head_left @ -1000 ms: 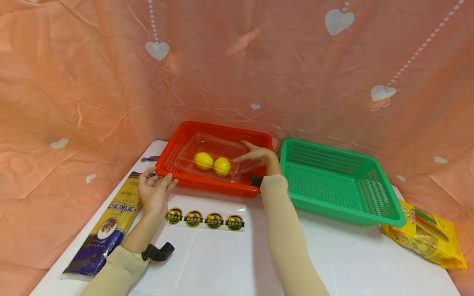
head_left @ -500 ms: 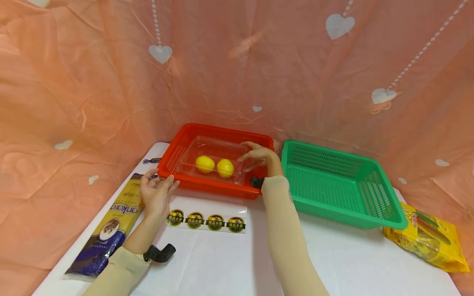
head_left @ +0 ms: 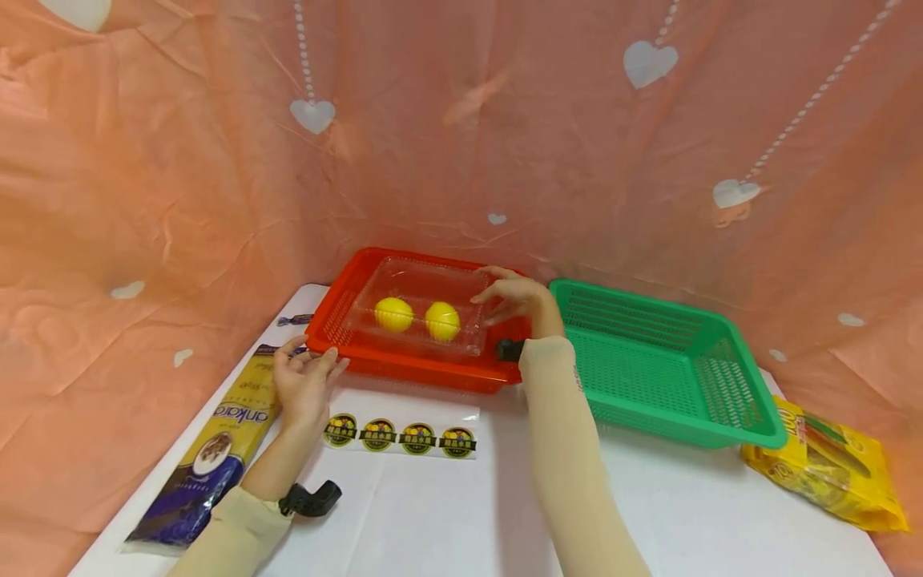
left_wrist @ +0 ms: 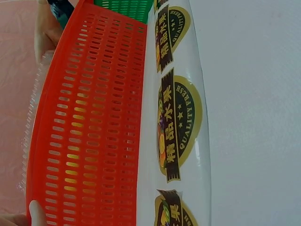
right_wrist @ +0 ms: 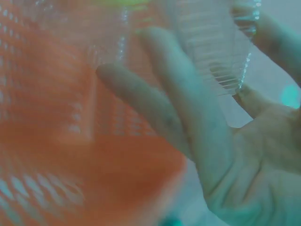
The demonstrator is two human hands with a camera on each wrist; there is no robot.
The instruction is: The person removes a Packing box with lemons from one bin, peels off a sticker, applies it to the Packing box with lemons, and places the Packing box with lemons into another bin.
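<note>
A clear plastic fruit box is held over the red basket. Through it show two yellow lemons, set apart from each other. My right hand grips the box's right end; in the right wrist view, its fingers spread around the ribbed clear wall. My left hand holds the red basket's front left corner. In the left wrist view only a thumb tip and part of a finger show at the basket rim, with the rest of that hand out of frame.
A green basket stands to the right, with a yellow packet beside it. At left lies an Ankara pasta bag, and behind it a small wrapped sweet. A strip of round fruit stickers lies before the red basket.
The clear box has risen a little relative to the red basket, my right hand moving slightly right with it. The lemons have drifted farther apart. My left hand stays at the basket corner.
</note>
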